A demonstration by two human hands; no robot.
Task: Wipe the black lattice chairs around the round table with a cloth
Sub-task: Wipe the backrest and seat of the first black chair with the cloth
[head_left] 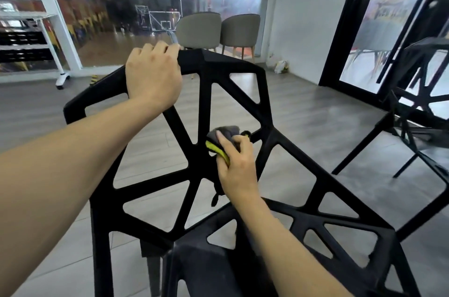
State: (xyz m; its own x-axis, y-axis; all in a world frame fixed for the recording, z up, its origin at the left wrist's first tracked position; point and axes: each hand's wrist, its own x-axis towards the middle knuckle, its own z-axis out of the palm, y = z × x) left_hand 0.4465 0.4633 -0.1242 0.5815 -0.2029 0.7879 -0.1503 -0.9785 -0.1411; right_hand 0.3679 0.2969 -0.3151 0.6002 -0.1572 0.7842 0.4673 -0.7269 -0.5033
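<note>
A black lattice chair [243, 73] fills the middle of the view, its backrest facing me. My left hand [153, 75] grips the top edge of the backrest at its left corner. My right hand [235, 163] holds a grey cloth with a yellow-green edge [222, 137] and presses it against the lattice bars in the middle of the backrest. A second black lattice chair [422, 112] stands at the right edge.
Two grey upholstered chairs [218, 29] stand at the back by a glass wall. A white wheeled stand [60, 63] is at the back left. A black-framed glass door [352, 29] is on the right. A small bag [281, 66] lies by the white wall. The floor is grey plank.
</note>
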